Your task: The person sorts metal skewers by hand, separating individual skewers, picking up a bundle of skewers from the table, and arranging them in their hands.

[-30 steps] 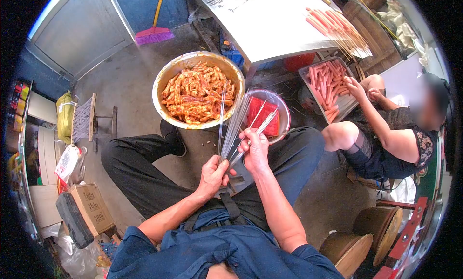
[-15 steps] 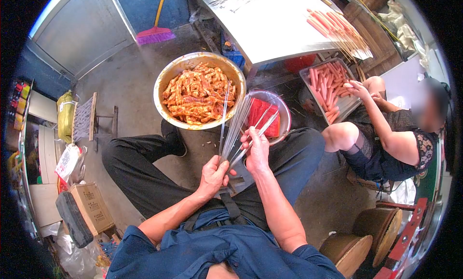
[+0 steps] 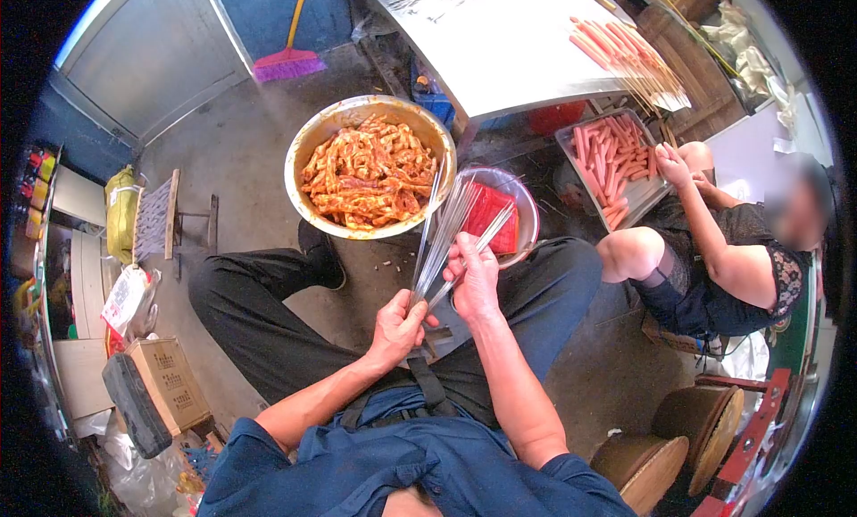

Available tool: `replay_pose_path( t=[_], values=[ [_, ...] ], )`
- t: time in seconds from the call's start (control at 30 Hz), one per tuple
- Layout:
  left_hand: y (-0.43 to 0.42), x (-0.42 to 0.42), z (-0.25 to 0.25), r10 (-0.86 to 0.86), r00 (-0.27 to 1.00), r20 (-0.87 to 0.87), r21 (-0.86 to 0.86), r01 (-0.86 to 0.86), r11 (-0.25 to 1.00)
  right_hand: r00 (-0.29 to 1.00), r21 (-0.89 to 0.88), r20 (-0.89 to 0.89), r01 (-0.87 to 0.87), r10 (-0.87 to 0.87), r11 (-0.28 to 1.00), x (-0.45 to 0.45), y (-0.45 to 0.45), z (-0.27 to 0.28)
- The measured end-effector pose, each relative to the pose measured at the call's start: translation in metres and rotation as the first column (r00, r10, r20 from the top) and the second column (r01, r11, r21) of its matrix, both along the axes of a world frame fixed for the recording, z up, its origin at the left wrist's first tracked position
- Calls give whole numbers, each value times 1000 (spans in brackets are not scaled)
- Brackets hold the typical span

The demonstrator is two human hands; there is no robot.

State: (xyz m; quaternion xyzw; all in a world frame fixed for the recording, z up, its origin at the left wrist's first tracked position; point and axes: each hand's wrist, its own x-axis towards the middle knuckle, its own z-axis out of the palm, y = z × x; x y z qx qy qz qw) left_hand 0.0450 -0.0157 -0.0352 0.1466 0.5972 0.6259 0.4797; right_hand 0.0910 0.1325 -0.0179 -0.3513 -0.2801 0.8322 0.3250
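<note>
My left hand (image 3: 399, 324) is closed round the lower ends of a bundle of thin metal skewers (image 3: 444, 236), which fan upward between my knees. My right hand (image 3: 475, 280) pinches a few skewers at the bundle's right side, their tips pointing up and right. Just beyond the skewers stands a large metal bowl (image 3: 295, 173) heaped with marinated meat strips (image 3: 370, 173). Behind my right hand, a smaller basin (image 3: 533, 218) holds a red block or package (image 3: 491, 215); its exact kind I cannot make out.
A white-topped table (image 3: 500, 70) carries sausages on sticks (image 3: 616, 48). At right, a seated person (image 3: 714, 240) reaches to a tray (image 3: 638, 209) of sausages. A broom (image 3: 288, 63) leans at the back; a small folding stool (image 3: 170, 218) and cardboard box (image 3: 168, 383) stand left.
The skewers in my right hand have shifted slightly, and the fanned bundle has drawn closer together. The other person's hand has moved a little right, away from the tray.
</note>
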Motion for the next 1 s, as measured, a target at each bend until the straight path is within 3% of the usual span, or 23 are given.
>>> replay_pose_path(
  t=[0.87,1.0],
  values=[
    [0,-1,8,-37,999,12,23,36,999,996,16,91,18,-19,1000,1,0,-1],
    [0,-2,6,-33,999,42,37,31,999,992,82,111,54,-63,995,0,0,-5]
  ],
)
